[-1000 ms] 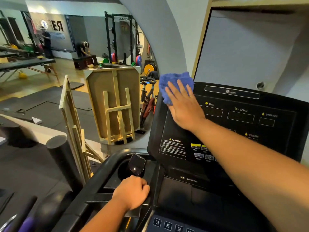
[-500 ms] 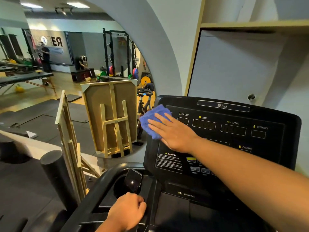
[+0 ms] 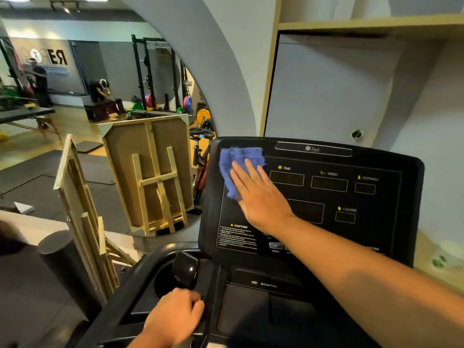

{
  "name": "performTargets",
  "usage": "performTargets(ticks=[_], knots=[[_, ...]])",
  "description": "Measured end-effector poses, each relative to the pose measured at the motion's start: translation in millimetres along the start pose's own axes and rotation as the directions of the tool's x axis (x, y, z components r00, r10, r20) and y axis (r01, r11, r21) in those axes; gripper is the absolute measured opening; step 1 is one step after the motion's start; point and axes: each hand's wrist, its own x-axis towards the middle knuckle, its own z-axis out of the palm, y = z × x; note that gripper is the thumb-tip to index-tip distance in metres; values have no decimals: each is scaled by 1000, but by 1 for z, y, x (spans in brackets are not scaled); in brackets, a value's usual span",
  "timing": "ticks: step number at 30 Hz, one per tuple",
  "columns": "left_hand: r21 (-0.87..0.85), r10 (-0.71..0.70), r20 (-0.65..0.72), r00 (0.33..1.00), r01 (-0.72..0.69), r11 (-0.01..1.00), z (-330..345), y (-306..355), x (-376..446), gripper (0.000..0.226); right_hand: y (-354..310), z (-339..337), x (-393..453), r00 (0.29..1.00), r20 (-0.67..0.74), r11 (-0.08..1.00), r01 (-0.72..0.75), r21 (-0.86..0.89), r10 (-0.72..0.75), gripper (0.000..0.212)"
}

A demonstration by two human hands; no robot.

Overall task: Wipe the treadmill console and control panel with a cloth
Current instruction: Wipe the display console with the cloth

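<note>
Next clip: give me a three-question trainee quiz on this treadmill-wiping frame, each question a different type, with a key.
1. True or false: the right hand presses the blue cloth flat on the console at its upper left corner.
2. Multiple choice: the left hand is (a) holding a spray bottle, (b) gripping the handlebar by the cup holder, (c) pressing the PRESET button.
3. Fill in: the display label nearest the cloth reads ____.

Key: 1 true; 2 b; 3 TIME.
</note>
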Motion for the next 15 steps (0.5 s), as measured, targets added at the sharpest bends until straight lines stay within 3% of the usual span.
performTargets(ticks=[3,7,11,15], knots=[[10,2,4,1000,-2,1000,0,0,0,36,36,-4,-7,1000,7,998,2,-70,-2,64],[9,-4,13,1000,3,1000,0,-1,1,32,89,-17,-40,945,-81,948,-318,8,318,62],[-6,5,26,1000,-5,1000,-1,-1,1,31,135,-27,-103,691,-134,701,-676,226,710,57],[3,-11,33,999,11,1000,0,-2,3,32,133,-19,-138,462,-158,488,-815,312,873,59]])
